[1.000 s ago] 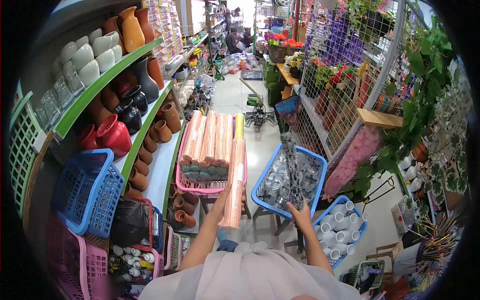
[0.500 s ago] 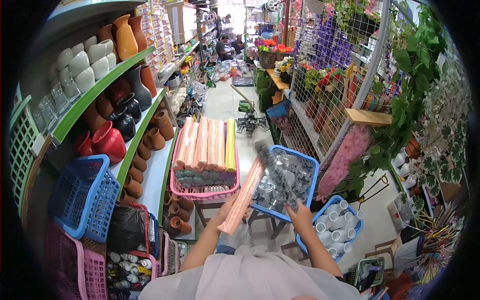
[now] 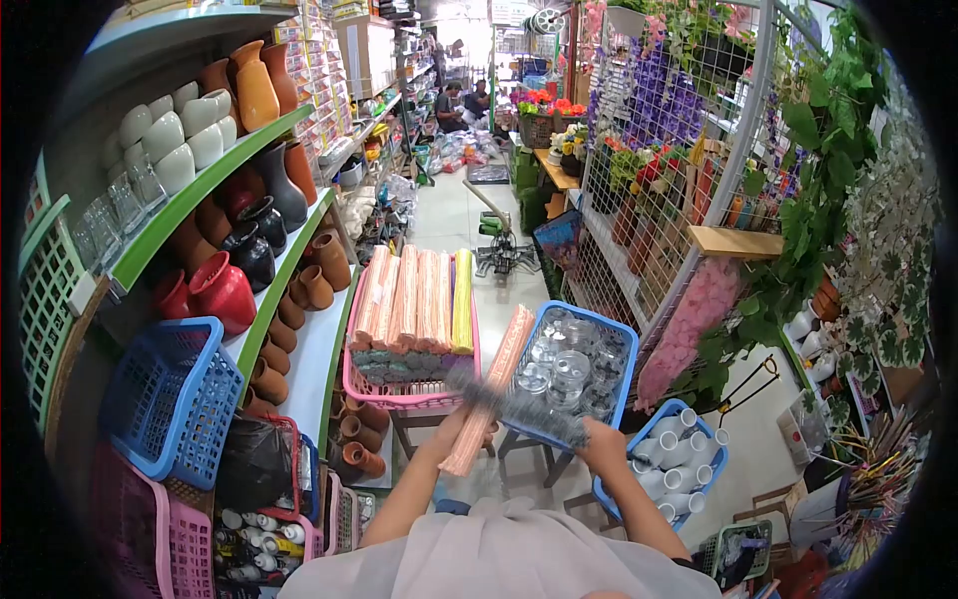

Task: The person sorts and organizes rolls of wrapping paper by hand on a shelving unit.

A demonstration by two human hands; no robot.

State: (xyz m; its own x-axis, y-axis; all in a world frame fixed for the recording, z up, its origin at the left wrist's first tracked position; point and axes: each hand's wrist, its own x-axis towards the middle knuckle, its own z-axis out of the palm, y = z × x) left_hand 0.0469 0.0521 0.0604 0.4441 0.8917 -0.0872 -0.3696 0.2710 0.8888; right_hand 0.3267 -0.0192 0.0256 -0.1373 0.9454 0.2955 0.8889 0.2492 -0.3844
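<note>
My left hand (image 3: 457,431) is wrapped round the lower part of a long peach crepe paper roll (image 3: 512,344), tilted up and away from me. In my right hand (image 3: 605,447) is the end of a dark grey, fluffy duster (image 3: 534,411), smeared by motion. It lies across the roll, overlapping it in this view. Just beyond my left hand, a pink basket (image 3: 404,401) holds more peach rolls, one yellow roll (image 3: 462,304) and grey-green bundles below. Clear glass jars (image 3: 569,374) fill a blue basket (image 3: 631,361) beyond my right hand.
White bottle-shaped vases (image 3: 682,464) fill another blue basket (image 3: 599,487) at right. Shelves of clay pots (image 3: 267,379) and vases line the left. A wire grid (image 3: 639,160) with artificial flowers stands at right. Two people (image 3: 451,108) sit far down the aisle.
The duster has swung down and left, from pointing away over the jars to lying across the paper roll. My left hand keeps its hold on the roll.
</note>
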